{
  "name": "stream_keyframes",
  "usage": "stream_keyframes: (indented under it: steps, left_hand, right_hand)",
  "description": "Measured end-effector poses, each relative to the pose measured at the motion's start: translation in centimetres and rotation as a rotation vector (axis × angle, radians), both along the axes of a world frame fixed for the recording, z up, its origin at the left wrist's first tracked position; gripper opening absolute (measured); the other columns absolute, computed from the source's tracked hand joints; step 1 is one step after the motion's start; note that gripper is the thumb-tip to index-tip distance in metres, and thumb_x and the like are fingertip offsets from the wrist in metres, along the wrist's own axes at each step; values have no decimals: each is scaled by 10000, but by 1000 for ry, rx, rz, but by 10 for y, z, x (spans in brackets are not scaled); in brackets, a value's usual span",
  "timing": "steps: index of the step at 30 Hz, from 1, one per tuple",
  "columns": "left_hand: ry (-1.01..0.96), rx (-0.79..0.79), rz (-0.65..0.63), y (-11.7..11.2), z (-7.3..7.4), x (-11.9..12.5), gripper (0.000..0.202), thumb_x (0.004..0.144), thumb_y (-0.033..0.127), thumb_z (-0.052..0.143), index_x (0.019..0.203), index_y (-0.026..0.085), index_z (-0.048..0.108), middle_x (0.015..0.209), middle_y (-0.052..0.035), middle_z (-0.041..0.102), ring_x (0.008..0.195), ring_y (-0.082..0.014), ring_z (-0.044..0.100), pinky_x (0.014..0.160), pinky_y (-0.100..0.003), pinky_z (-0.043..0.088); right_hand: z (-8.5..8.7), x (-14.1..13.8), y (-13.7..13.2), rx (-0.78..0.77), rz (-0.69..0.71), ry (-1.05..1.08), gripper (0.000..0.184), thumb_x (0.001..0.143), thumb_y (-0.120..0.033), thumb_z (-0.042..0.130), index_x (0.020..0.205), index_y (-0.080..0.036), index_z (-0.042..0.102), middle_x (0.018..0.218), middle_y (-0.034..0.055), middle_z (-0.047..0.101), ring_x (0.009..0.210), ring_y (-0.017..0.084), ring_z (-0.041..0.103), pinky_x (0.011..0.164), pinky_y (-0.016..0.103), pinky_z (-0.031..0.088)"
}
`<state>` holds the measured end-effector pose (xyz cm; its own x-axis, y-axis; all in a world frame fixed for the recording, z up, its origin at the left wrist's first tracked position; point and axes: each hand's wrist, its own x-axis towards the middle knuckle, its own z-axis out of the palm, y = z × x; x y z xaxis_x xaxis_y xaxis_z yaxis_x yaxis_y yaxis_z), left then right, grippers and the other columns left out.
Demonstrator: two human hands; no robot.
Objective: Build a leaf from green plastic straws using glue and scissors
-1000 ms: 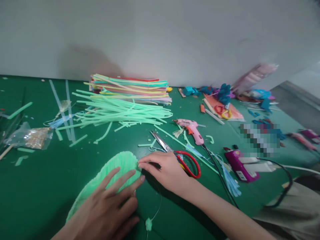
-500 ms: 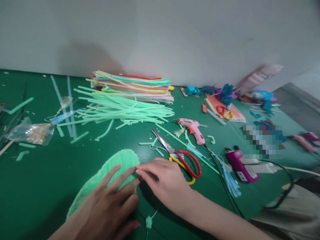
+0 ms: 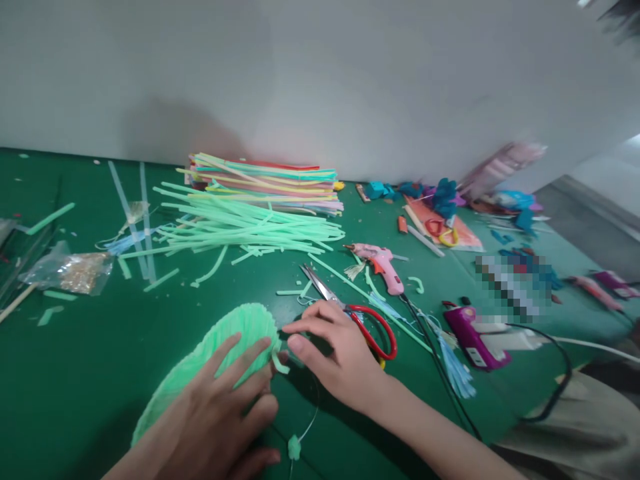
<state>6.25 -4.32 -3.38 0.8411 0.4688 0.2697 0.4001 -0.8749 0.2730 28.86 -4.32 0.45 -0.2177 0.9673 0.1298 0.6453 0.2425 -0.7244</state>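
Observation:
My left hand (image 3: pixel 215 400) is laid over a mint-green fuzzy piece (image 3: pixel 200 353) with a rounded end and fine ridges, holding it with fingers spread on its upper face. A short green strip (image 3: pixel 280 360) sticks out at its right edge, by my left index fingertip. Close to that edge is my right hand (image 3: pixel 340 353), its thumb and fingers apart with nothing seen between them. Behind the right hand lie scissors (image 3: pixel 373 323) with red and yellow handles, partly covered by it. Below, a small green ornament (image 3: pixel 294 448) hangs on a thin thread.
Green pipe cleaners (image 3: pixel 250 223) lie heaped before a multicoloured bundle (image 3: pixel 270 177). To the right are a pink glue gun (image 3: pixel 377 263), a blue tassel (image 3: pixel 457 367) and a purple device (image 3: pixel 475 337) with cables. A bag of gold bits (image 3: pixel 83 272) lies left.
My right hand has let go at the piece's edge and drawn back slightly right, its fingers opening. The short green strip there now shows. My left hand stays on the piece; the view shifted slightly.

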Motion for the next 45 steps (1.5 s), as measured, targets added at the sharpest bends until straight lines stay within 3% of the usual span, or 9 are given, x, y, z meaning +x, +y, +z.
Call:
stream_keyframes:
  steps: [8,22,25,27,29,32,35,40,45]
  left_hand:
    - [22,31,-3,-1,-3,0,249,888,528,555,894,280,569,1224,-17,682,1351,-294,438,1178,-505,63]
    - [11,94,10,-3,1,3,281,878,530,578,903,253,615,1167,-26,719,1350,-295,470,1213,-490,66]
    - [-121,163,-23,-1,7,-5,114,889,296,611,971,228,650,1151,-8,742,1259,-232,568,1210,-418,215]
    - [-193,185,-52,4,13,-14,164,856,165,619,1005,225,657,1119,7,757,1147,-181,637,1162,-344,324]
    - [-232,175,79,11,17,-23,217,849,154,614,1050,229,647,1078,-1,761,1077,-185,663,1090,-344,409]
    - [-145,-32,540,27,22,-28,312,900,425,554,1125,218,618,1089,-86,736,1001,-292,691,840,-451,550]
    - [-52,-422,757,41,25,-22,544,866,601,494,1214,189,563,1109,-141,692,895,-300,707,697,-430,563]
    - [85,-643,750,58,32,-10,595,743,443,645,1249,164,507,971,-105,651,835,-296,655,681,-386,468]
    - [52,-800,582,72,53,-13,297,732,466,660,887,216,624,733,19,606,681,-195,605,591,-277,432]
  right_hand:
    - [-12,9,-4,98,217,-193,426,965,-541,486,1195,-257,706,950,56,577,888,197,477,815,356,435]
    - [-4,12,2,-3,227,-218,359,899,-553,595,1155,-336,724,986,32,579,948,193,508,871,367,437]
    - [-1,14,9,-34,78,-28,289,985,-394,534,1217,-314,686,1058,38,618,986,171,572,889,343,469]
    - [2,14,12,-83,-67,65,255,988,-306,520,1153,-255,707,988,39,667,875,151,616,774,295,500]
    - [4,11,13,-177,-97,43,189,950,-261,557,988,-213,736,871,25,703,738,136,621,640,253,477]
    - [9,4,9,-292,6,-85,190,918,-271,594,811,-186,725,753,16,714,634,125,604,556,236,410]
    - [14,-3,5,-346,55,-141,176,909,-286,611,828,-179,724,720,15,709,602,121,590,524,232,366]
    - [18,-11,2,-354,56,-166,146,896,-248,612,834,-171,719,731,22,709,601,127,594,523,232,358]
    - [11,-10,4,-357,-18,-89,242,918,-324,585,775,-171,706,683,13,689,598,132,572,531,241,351]
